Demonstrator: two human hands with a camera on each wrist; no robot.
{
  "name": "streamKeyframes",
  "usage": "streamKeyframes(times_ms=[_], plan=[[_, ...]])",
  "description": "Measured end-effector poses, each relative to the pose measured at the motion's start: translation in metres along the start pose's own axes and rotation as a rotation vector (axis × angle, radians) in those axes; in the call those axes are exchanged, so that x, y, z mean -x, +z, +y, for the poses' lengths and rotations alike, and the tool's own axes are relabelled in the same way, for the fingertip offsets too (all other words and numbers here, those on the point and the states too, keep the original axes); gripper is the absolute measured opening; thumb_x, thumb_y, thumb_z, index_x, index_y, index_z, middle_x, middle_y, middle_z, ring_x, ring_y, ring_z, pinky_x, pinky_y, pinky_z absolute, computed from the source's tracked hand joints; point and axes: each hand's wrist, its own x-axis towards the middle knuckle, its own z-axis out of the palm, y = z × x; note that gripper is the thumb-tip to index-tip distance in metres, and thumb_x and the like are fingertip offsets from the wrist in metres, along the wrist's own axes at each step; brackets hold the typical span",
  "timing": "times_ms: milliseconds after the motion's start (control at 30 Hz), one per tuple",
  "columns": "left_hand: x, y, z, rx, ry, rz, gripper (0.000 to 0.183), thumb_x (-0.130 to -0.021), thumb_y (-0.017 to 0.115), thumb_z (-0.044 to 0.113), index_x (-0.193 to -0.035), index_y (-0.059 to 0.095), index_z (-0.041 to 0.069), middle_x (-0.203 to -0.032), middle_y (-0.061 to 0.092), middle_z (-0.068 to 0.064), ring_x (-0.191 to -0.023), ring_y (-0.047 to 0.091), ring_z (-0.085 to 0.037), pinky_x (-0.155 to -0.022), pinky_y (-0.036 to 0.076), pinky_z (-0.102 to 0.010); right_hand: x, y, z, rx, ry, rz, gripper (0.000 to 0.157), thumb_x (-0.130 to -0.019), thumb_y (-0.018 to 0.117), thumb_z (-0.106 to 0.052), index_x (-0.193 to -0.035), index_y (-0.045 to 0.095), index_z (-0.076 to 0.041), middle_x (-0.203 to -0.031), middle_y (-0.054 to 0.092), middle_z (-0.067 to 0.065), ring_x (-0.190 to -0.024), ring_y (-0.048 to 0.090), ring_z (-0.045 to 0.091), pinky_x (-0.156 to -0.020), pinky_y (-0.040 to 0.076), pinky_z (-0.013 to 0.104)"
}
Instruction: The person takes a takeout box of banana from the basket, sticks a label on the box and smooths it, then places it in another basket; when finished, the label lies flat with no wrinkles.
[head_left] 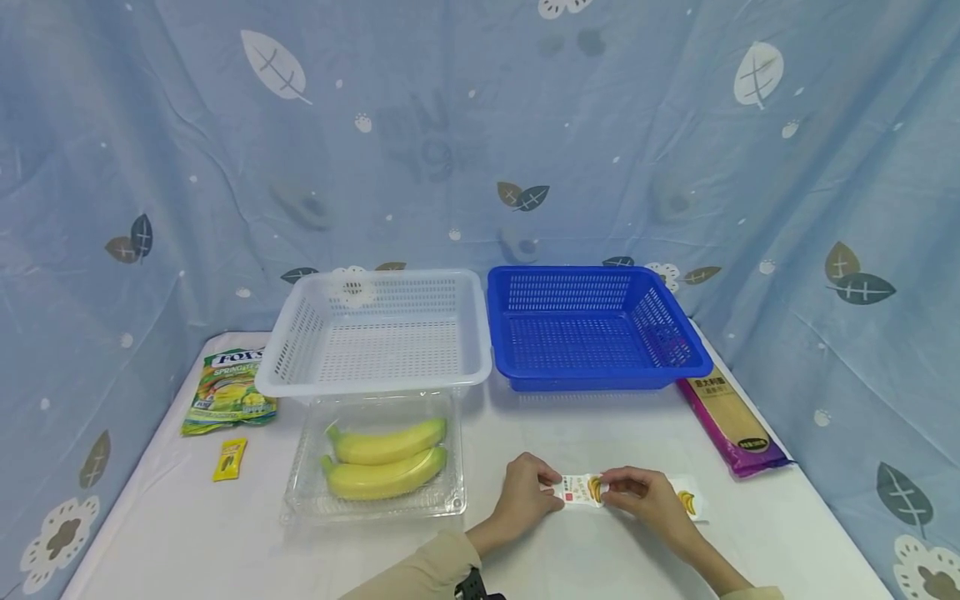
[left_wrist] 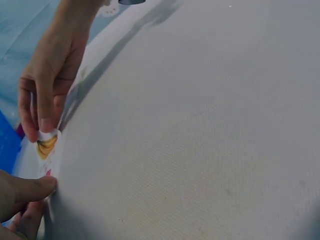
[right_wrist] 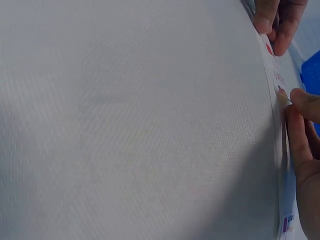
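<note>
A small white packet printed with bananas [head_left: 582, 489] is stretched between the two hands near the table's front. My left hand [head_left: 523, 498] pinches its left end between thumb and fingers. The right hand [head_left: 654, 505] pinches the other end, beside the banana picture. Just right of that hand lies another white piece with a banana print [head_left: 687, 502], partly hidden by the hand. Whether it is joined to the held packet, I cannot tell. To the left, two bananas [head_left: 386, 475] lie in a clear plastic box [head_left: 300, 500].
Behind stand a white basket [head_left: 483, 367] and a blue basket [head_left: 600, 379]. A green Fox's candy bag [head_left: 228, 396] and a small yellow packet [head_left: 229, 460] lie at left. A purple-edged pasta pack [head_left: 731, 421] lies at right, partly under the blue basket. Blue curtains surround the table.
</note>
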Motion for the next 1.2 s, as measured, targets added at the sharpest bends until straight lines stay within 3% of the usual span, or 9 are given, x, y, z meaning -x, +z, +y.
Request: streamKeyframes(times_ms=[167, 367, 533, 733, 900, 1100, 1200], plan=[[0.000, 0.000, 0.001, 0.002, -0.007, 0.017, 0.026, -0.058, 0.079, -0.013, -0.080, 0.069, -0.003, -0.081, 0.059, -0.004, -0.071, 0.057, -0.011, -0.065, 0.048, -0.015, 0.002, 0.004, 0.003, -0.006, -0.044, 0.035, 0.023, -0.078, 0.073, 0.005, -0.098, 0.065, 0.014, -0.099, 0.066, 0.028, -0.085, 0.065, 0.006, -0.074, 0.054, 0.018], [0.001, 0.001, 0.001, -0.008, -0.024, 0.015, 0.026, -0.059, 0.079, -0.013, -0.080, 0.069, -0.002, -0.081, 0.057, -0.002, -0.070, 0.056, -0.009, -0.066, 0.047, -0.016, 0.004, 0.004, 0.016, -0.113, -0.080, 0.050, 0.016, -0.078, 0.070, 0.010, -0.093, 0.068, 0.010, -0.099, 0.071, 0.014, -0.093, 0.064, 0.002, -0.080, 0.052, 0.017], [0.000, 0.001, 0.000, -0.016, -0.021, 0.015, 0.024, -0.060, 0.078, -0.012, -0.080, 0.069, -0.002, -0.079, 0.057, -0.001, -0.071, 0.054, -0.009, -0.064, 0.047, -0.016, 0.007, -0.003, 0.021, -0.206, 0.002, 0.024, 0.015, -0.081, 0.068, 0.008, -0.095, 0.072, 0.002, -0.103, 0.071, 0.007, -0.095, 0.064, 0.002, -0.080, 0.052, 0.017], [-0.001, 0.000, 0.000, -0.025, -0.015, 0.011, 0.022, -0.061, 0.078, -0.012, -0.078, 0.070, -0.001, -0.078, 0.058, -0.001, -0.071, 0.055, -0.010, -0.064, 0.047, -0.015, 0.007, -0.009, 0.014, -0.281, 0.172, -0.017, 0.026, -0.086, 0.067, 0.001, -0.109, 0.063, 0.014, -0.102, 0.070, -0.009, -0.095, 0.064, 0.002, -0.082, 0.052, 0.018], [0.000, -0.003, 0.003, -0.015, -0.036, -0.002, 0.023, -0.061, 0.078, -0.013, -0.079, 0.069, -0.001, -0.080, 0.057, -0.001, -0.071, 0.055, -0.011, -0.063, 0.047, -0.015, 0.003, -0.011, 0.002, -0.314, 0.316, -0.027, 0.036, -0.088, 0.067, -0.004, -0.116, 0.058, 0.017, -0.102, 0.070, -0.003, -0.091, 0.065, 0.005, -0.080, 0.054, 0.023], [0.001, -0.004, 0.005, 0.032, -0.028, -0.035, 0.025, -0.063, 0.079, -0.013, -0.083, 0.067, -0.003, -0.085, 0.056, -0.003, -0.074, 0.057, -0.012, -0.063, 0.050, -0.013, 0.003, -0.010, -0.006, -0.273, 0.389, 0.053, 0.036, -0.087, 0.067, -0.002, -0.115, 0.057, 0.018, -0.104, 0.069, 0.008, -0.088, 0.065, 0.006, -0.079, 0.055, 0.024], [0.003, -0.005, 0.003, 0.027, -0.007, -0.044, 0.027, -0.065, 0.079, -0.009, -0.089, 0.067, -0.003, -0.087, 0.057, -0.004, -0.078, 0.057, -0.013, -0.068, 0.050, -0.016, 0.005, -0.013, -0.013, -0.248, 0.402, 0.049, 0.039, -0.088, 0.065, -0.003, -0.117, 0.055, 0.019, -0.106, 0.068, 0.012, -0.088, 0.064, 0.006, -0.079, 0.055, 0.024]])
